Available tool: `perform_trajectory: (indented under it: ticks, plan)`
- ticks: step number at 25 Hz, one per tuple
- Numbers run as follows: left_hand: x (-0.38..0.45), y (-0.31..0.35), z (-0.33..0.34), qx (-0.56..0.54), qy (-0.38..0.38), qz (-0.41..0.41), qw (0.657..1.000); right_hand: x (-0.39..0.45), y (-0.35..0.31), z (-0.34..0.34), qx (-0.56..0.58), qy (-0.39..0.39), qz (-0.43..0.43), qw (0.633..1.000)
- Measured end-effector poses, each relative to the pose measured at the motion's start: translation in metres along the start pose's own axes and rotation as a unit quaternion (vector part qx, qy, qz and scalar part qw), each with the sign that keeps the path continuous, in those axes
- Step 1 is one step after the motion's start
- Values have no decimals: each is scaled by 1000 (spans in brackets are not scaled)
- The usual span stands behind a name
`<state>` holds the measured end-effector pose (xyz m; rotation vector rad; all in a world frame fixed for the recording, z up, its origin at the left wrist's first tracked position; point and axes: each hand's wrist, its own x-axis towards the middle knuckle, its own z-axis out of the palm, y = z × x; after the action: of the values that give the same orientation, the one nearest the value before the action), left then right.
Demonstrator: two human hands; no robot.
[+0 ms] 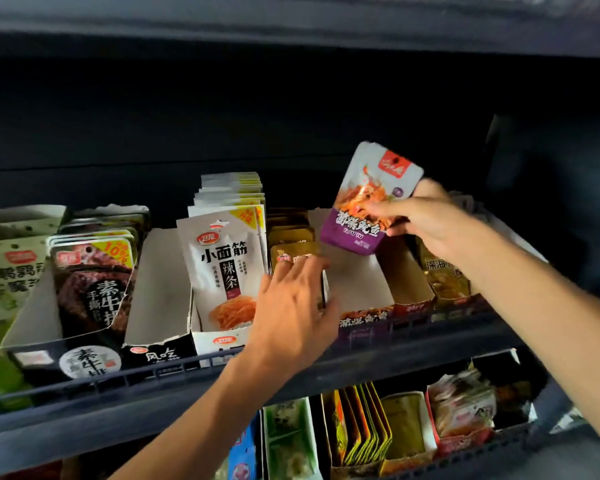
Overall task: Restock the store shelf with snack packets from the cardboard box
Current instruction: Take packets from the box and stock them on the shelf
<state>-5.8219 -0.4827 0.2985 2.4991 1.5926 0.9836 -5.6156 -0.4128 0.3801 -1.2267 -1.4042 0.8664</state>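
My right hand point(426, 220) pinches a small stack of purple-and-white snack packets point(368, 199) and holds it tilted above an open display carton point(357, 289) on the dark shelf point(222, 372). The carton's inside looks bare where it shows. My left hand point(291, 313) reaches forward with its fingers spread, resting at the carton's left wall, next to a row of gold packets point(291, 244). The cardboard box named in the task is not in view.
White noodle-strip packets point(229, 258) stand in a carton left of my left hand. Further left are an open black-fronted carton point(160, 292), dark beef-style packets point(94, 282) and green-and-white packets point(11, 271). Yellow packets point(444, 275) stand at the right. A lower shelf point(395, 434) holds more snack cartons.
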Motion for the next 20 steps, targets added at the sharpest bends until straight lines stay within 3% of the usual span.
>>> perform_trajectory:
  ticks: [2,5,9,15,17,19,20]
  plan:
    - [-3,-3,9,78,-34,32,996,19,14,12,-55,-15,15,998]
    - [-3,-4,7,91,-36,93,991,36,23,28,-103,-29,19,994]
    - [-3,-4,7,55,-57,81,994,49,28,42,-239,-64,-8,969]
    - [-6,-5,8,50,-45,84,994,47,34,36,-317,-22,-112,941]
    - [-5,-5,8,53,-40,85,994,46,39,33,-413,-51,-144,898]
    - [-6,-5,9,55,-43,83,994,46,44,32,-563,-47,-186,804]
    - [-6,-5,9,57,-44,84,994,46,45,32,-587,-44,-201,783]
